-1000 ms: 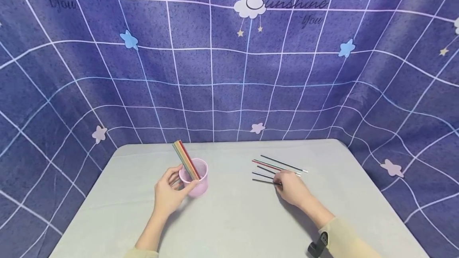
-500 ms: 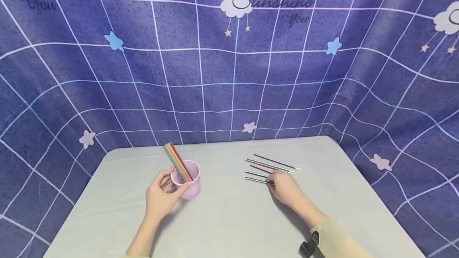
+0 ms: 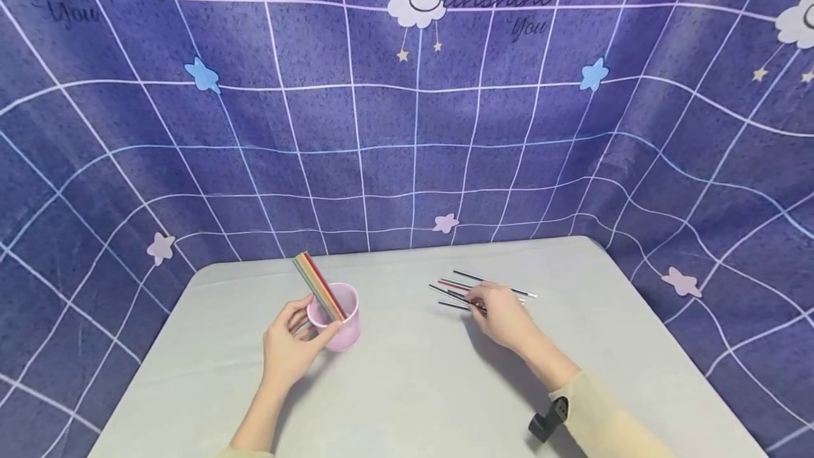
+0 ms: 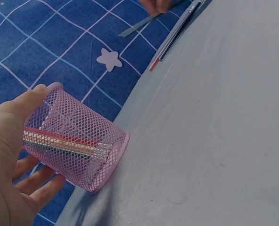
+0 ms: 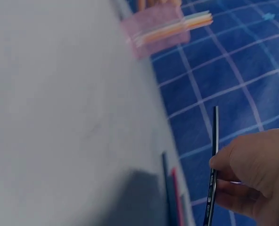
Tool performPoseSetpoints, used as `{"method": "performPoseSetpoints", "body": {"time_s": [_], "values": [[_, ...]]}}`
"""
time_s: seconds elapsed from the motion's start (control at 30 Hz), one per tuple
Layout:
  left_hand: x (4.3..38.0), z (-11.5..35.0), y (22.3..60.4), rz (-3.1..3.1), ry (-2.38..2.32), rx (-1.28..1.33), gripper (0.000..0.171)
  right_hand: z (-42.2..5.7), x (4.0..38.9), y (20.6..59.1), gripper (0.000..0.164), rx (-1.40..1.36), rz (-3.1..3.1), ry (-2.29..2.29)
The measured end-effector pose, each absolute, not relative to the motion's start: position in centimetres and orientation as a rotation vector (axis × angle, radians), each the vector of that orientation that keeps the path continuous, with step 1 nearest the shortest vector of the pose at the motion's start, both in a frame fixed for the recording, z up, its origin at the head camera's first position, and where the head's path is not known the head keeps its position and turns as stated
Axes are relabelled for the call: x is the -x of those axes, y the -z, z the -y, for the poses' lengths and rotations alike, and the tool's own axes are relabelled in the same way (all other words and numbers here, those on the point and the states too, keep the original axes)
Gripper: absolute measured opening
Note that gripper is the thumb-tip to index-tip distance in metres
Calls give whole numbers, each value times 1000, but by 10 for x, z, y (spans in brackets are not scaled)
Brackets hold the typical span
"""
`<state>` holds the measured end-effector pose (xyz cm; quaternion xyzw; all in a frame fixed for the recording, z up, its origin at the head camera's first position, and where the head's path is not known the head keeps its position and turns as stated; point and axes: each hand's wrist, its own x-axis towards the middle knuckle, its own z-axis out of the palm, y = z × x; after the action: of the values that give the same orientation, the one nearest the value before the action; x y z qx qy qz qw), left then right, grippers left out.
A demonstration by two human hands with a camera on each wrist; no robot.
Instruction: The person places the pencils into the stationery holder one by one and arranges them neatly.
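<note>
Right hand [image 3: 502, 315] pinches dark pencil [image 5: 210, 187] in fingers, long axis slanting away leftward; pink mesh cup [image 3: 345, 337] well to left, gripped by nearer left hand [image 3: 291, 346].

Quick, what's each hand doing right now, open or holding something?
Left hand: holding the pink mesh cup.
Right hand: pinching a dark pencil-like stick.
</note>
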<state>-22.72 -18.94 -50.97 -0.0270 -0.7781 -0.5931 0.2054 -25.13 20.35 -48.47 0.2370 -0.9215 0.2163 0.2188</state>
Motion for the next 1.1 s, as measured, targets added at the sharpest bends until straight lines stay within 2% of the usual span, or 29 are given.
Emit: {"method": "performPoseSetpoints", "body": {"time_s": [0.53,0.73,1.1], "values": [[227,192,513,2143,1652,106,65,-89,277,404,10,-835,2290,-1185],[221,196,514,2144,1627,77,64,-53,282,399,10,-826,2228,-1349],[226,193,512,2166,1614,81,65,-27,290,394,10,-846,2177,-1505]]}}
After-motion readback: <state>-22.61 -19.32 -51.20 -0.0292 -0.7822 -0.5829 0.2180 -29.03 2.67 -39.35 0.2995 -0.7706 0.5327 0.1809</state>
